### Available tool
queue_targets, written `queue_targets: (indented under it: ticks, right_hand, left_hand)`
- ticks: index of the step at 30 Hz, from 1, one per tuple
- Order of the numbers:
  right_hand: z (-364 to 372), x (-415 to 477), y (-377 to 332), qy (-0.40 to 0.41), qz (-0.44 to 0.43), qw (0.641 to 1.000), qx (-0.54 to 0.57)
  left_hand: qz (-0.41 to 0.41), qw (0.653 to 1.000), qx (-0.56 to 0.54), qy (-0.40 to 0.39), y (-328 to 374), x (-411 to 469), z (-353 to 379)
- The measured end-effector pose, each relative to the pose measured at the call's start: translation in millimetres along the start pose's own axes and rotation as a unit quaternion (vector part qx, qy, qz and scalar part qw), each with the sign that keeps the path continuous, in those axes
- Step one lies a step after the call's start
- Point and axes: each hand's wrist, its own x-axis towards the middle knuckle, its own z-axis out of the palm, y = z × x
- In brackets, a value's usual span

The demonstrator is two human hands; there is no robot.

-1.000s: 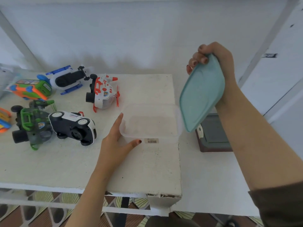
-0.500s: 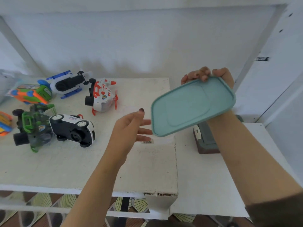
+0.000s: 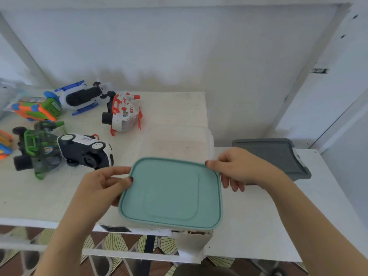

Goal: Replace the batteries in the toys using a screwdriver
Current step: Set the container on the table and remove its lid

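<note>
A teal lid sits level between the left grip and the right grip, over the near edge of the white table. A clear container stands just beyond both grips; a grey tray lies beyond the right grip. Below them shows patterned floor.

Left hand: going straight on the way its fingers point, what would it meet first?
The teal rectangular plastic lid, whose left edge the left hand pinches; past it, probably the right hand, though depth is unclear.
</note>
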Motion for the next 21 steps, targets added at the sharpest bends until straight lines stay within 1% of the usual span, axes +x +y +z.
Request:
queue_targets:
  ticks: [2,4,6,9,11,13,15,21]
  right_hand:
    - [3,2,-2,0.006,0.043,0.999,0.014]
    - [3,11,-2,0.047,0.073,0.995,0.056]
    - [4,23,-1,0.093,0.074,0.989,0.086]
    - [7,36,-2,0.115,0.058,0.985,0.111]
    - [8,41,-4,0.118,0.045,0.984,0.124]
    - [8,45,-6,0.124,0.032,0.984,0.120]
    - [8,50,-7,0.129,0.024,0.985,0.110]
    - [4,64,-13,0.146,0.011,0.985,0.097]
  left_hand:
    - [-0.007,1.000,0.004,0.011,-10,-3,0]
    - [-0.007,0.999,0.015,0.032,-18,-2,2]
    - [-0.008,0.998,0.032,0.053,-24,-1,4]
    - [0.006,0.991,0.096,0.096,-28,1,9]
    - [0.030,0.976,0.170,0.131,-28,2,13]
    - [0.056,0.952,0.252,0.164,-26,1,18]
    - [0.076,0.934,0.298,0.180,-27,1,22]
    - [0.096,0.938,0.282,0.180,-34,13,29]
